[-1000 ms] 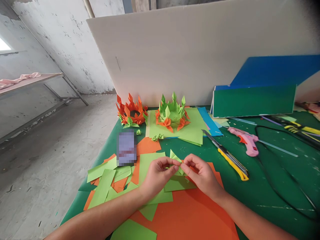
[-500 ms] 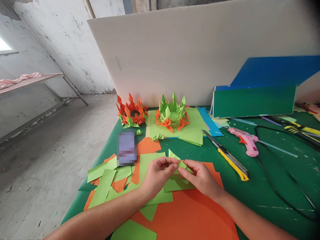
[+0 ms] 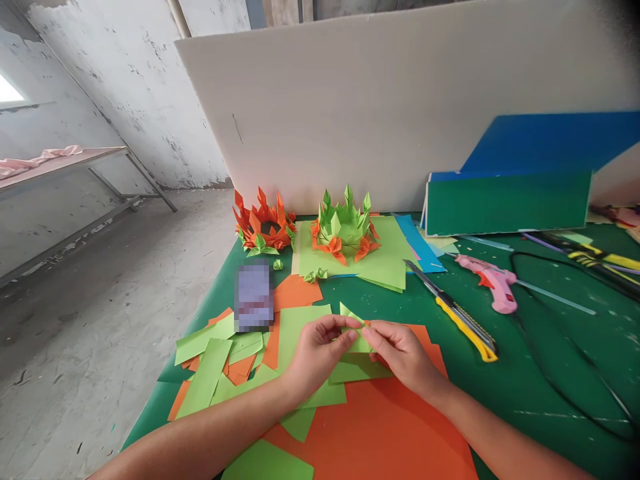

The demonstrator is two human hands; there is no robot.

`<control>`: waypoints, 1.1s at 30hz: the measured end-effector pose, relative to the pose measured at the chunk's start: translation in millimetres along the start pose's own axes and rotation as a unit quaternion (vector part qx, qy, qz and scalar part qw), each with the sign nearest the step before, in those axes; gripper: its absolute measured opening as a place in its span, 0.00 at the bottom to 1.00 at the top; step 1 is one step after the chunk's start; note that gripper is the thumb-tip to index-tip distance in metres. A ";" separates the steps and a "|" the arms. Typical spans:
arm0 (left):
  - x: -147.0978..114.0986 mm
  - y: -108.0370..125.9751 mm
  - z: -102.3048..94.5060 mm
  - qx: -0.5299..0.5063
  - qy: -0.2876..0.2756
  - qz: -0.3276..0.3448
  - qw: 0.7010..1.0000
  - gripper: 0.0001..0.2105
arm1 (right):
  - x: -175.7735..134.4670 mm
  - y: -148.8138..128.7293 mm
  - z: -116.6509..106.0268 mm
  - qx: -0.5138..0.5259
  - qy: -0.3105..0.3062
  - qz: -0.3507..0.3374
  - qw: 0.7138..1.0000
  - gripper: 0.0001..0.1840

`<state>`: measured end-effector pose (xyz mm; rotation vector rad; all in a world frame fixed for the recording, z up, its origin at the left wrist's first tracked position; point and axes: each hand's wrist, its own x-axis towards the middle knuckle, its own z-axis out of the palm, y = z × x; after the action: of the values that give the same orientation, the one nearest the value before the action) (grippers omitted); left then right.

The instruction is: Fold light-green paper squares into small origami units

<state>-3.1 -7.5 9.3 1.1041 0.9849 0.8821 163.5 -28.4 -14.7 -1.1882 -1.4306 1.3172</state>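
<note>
Between my hands is a small folded piece of green paper (image 3: 351, 312), its pointed corner standing up past the fingertips. My left hand (image 3: 320, 347) pinches it from the left, closed. From the right, the thumb and forefinger of my right hand (image 3: 400, 348) pinch its other edge, covering part of it. Below lie green paper sheets (image 3: 305, 327) and a large orange sheet (image 3: 390, 427). Farther back stand a green paper crown (image 3: 347, 223) with orange flowers and an orange paper crown (image 3: 264, 223) with green ones.
On the right lie a yellow utility knife (image 3: 460, 323) and a pink glue gun (image 3: 493, 280) with its cord. A blurred flat object (image 3: 254, 298) is at left, near paper scraps (image 3: 205, 373). A white board (image 3: 350, 113) rises behind the green table (image 3: 565, 393).
My right hand's fingertips have shifted up and closer to the left hand's on the folded green paper. The paper's raised corner has moved slightly right.
</note>
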 end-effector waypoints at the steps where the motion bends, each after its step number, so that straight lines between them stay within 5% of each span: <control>1: 0.3 -0.1 -0.3 0.002 0.002 0.002 1.000 0.14 | 0.2 -0.3 0.0 0.009 0.002 0.004 1.000 0.24; 7: 2.8 -1.1 -2.3 0.022 0.010 0.007 1.000 0.14 | 0.2 -2.8 -2.2 -0.003 0.005 -0.024 1.000 0.23; 14: 3.8 -0.7 -3.3 0.045 0.018 0.018 0.999 0.13 | -0.6 -5.1 -4.3 -0.087 0.082 -0.099 0.988 0.08; 33: 0.6 1.2 -2.0 0.169 0.016 0.087 0.982 0.07 | -0.5 7.0 2.1 -0.110 0.039 -0.072 0.991 0.11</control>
<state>-4.9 -6.1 10.1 1.4862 1.1034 0.8944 162.3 -29.3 -21.8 -1.2381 -1.6033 1.0255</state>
